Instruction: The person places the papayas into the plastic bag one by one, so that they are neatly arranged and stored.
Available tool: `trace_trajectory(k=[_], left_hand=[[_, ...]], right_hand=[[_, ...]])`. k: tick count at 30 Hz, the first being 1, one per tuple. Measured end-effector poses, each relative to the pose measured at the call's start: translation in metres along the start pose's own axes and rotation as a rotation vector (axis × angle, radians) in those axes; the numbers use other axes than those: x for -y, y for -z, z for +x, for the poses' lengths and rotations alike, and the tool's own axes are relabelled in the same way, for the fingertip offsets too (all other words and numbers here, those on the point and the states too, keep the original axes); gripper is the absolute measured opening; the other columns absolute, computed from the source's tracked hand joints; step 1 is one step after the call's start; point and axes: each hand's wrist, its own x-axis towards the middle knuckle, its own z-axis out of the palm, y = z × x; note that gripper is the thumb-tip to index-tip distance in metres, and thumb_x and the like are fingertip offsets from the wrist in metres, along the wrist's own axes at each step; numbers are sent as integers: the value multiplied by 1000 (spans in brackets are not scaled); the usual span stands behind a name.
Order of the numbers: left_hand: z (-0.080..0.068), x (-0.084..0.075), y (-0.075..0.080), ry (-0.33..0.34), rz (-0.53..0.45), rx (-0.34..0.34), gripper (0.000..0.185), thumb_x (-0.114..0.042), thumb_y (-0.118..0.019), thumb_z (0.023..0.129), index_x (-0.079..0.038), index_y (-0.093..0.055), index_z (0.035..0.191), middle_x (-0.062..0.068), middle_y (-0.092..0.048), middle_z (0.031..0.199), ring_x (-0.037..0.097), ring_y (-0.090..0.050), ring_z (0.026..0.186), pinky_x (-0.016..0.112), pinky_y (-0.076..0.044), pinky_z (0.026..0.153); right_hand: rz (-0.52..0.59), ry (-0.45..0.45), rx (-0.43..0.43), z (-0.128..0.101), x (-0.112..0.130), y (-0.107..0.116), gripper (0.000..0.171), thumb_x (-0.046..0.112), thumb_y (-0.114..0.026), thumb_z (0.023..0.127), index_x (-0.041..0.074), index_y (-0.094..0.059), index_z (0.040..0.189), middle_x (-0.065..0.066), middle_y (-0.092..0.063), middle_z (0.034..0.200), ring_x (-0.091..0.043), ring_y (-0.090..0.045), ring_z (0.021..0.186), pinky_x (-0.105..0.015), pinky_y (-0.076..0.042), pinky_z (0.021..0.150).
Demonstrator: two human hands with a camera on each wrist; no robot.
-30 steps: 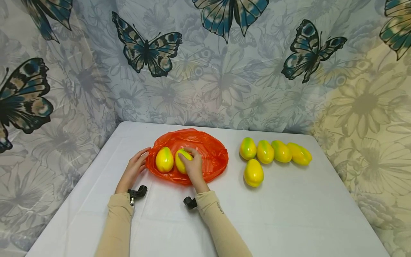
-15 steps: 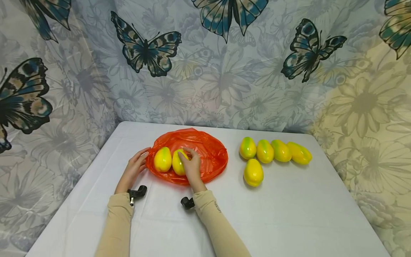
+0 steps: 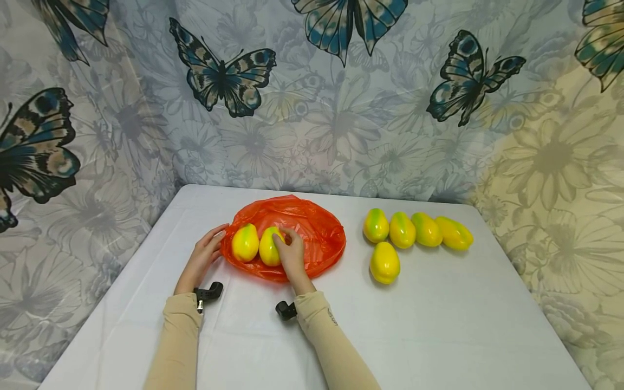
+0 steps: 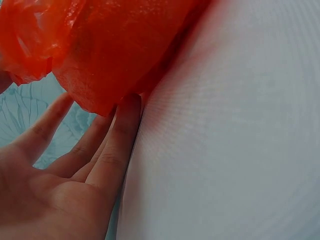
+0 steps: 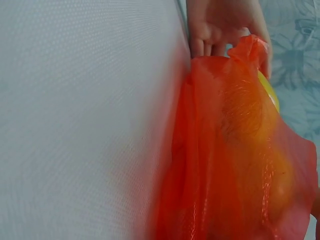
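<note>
A red plastic bag (image 3: 317, 233) lies spread and open on the white table. Inside it, two yellow-green mangoes (image 3: 245, 242) stand side by side at its left. My right hand (image 3: 293, 259) has its thumb and curled fingers at the right side of the right-hand mango (image 3: 270, 248). At the bag's left edge is my left hand (image 3: 202, 259), its fingers extended. In the left wrist view the fingers (image 4: 112, 157) touch the bag's outer side. Through the thin plastic in the right wrist view, the fruit shows as orange shapes, and the right hand is mostly hidden.
To the right of the bag, several more mangoes stand in a row, from a greenish one (image 3: 376, 225) to a tilted one (image 3: 454, 233). One yellow mango (image 3: 385, 263) sits in front of them. Butterfly-patterned cloth (image 3: 341, 135) hangs behind the table (image 3: 439, 325).
My right hand and both mangoes in the bag have shifted slightly left. The left hand has stayed at the bag's edge, and the other mangoes have not moved.
</note>
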Motion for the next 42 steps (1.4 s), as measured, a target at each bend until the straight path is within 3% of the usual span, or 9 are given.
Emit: trace_trajectory(k=[10, 24, 36, 42], left_hand=[[-1, -2, -1, 0, 4, 5, 62, -49, -46, 100, -18, -34, 152, 11, -32, 158, -4, -57, 106, 9, -48, 87], [-15, -24, -8, 17, -24, 35, 55, -34, -42, 105, -10, -30, 153, 16, -30, 157, -7, -58, 100, 12, -48, 87], [-3, -3, -1, -8, 4, 7, 54, -39, -41, 105, -17, -33, 153, 13, -34, 156, -6, -59, 102, 10, -49, 86], [-6, -7, -3, -3, 10, 16, 55, -40, -42, 104, -16, -32, 153, 14, -32, 157, -6, -58, 102, 10, -48, 86]], right_hand=[[-41, -36, 63, -2, -1, 3, 43, 22, -62, 95, 0, -56, 131, -19, -58, 129, -30, -57, 116, -42, -50, 101], [-65, -39, 77, -4, -1, 9, 50, 27, -62, 95, 2, -51, 136, -20, -51, 140, -35, -48, 132, -48, -41, 110], [-57, -14, 81, -2, 7, 22, 54, 27, -69, 91, 6, -51, 138, -18, -48, 145, -35, -43, 137, -50, -40, 111], [-45, 7, 69, 0, 11, 29, 54, 25, -72, 89, 10, -54, 137, -17, -48, 145, -35, -45, 136, -51, -42, 109]])
